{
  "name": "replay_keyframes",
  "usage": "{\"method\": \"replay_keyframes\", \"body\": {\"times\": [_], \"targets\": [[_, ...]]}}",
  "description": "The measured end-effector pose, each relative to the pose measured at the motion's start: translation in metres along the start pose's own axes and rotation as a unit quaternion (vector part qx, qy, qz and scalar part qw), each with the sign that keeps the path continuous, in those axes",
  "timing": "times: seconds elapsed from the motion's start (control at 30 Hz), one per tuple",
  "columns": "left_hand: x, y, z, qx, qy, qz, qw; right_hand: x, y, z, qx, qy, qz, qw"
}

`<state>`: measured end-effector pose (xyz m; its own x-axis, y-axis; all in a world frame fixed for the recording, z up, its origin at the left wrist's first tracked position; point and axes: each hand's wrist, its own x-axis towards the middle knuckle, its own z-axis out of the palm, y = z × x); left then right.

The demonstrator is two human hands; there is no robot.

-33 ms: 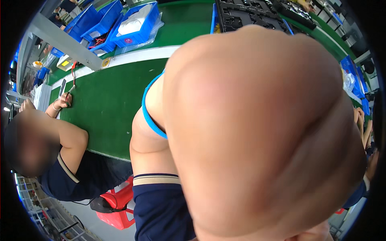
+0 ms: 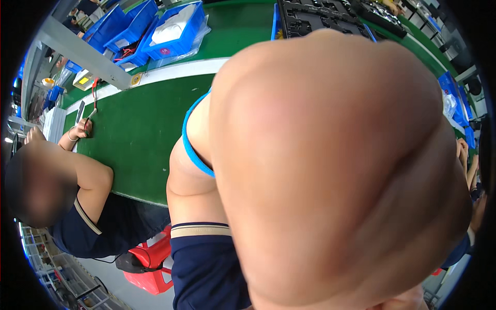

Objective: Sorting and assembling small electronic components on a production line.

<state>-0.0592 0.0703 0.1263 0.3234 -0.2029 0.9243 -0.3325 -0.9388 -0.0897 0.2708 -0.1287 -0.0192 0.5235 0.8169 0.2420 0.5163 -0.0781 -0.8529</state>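
A large blurred hand (image 2: 330, 155), very close to the camera, fills the middle and right of the view. Its fingers cannot be made out, nor whether it holds anything. Behind its left edge, my bent left arm (image 2: 194, 194) rises from a navy sleeve (image 2: 206, 263) with a beige stripe. A bright blue band (image 2: 190, 142) circles that arm, which leads in behind the large shape, so the near hand seems to be my left hand. A small patch of skin (image 2: 400, 301) shows at the lower edge; whether it belongs to my right hand is unclear.
A green worktable (image 2: 134, 134) stretches ahead. Blue bins (image 2: 168, 49) stand beyond a grey post (image 2: 85, 57). A black moulded tray (image 2: 323, 18) lies at the far side. On the left sits a co-worker (image 2: 98, 181), whose hand holds wires, near a red stool (image 2: 150, 279).
The large near hand has shifted up very slightly in the view. Nothing else has visibly moved.
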Motion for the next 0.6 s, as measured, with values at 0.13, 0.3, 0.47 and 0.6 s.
{"method": "replay_keyframes", "body": {"times": [0.13, 0.3, 0.47, 0.6], "targets": [[-0.005, -0.003, -0.006, 0.019, -0.029, -0.004, 0.999, 0.002, 0.003, 0.003, -0.012, -0.004, -0.006, 1.000], [0.000, -0.007, -0.012, 0.035, -0.065, 0.007, 0.997, 0.002, 0.004, 0.000, -0.019, -0.006, -0.006, 1.000], [0.018, -0.020, -0.007, 0.032, -0.083, 0.051, 0.995, 0.002, 0.004, -0.005, -0.024, 0.004, -0.014, 1.000], [0.046, -0.031, 0.007, 0.024, -0.096, 0.115, 0.988, 0.002, 0.000, 0.007, -0.027, 0.001, 0.001, 1.000]]}}
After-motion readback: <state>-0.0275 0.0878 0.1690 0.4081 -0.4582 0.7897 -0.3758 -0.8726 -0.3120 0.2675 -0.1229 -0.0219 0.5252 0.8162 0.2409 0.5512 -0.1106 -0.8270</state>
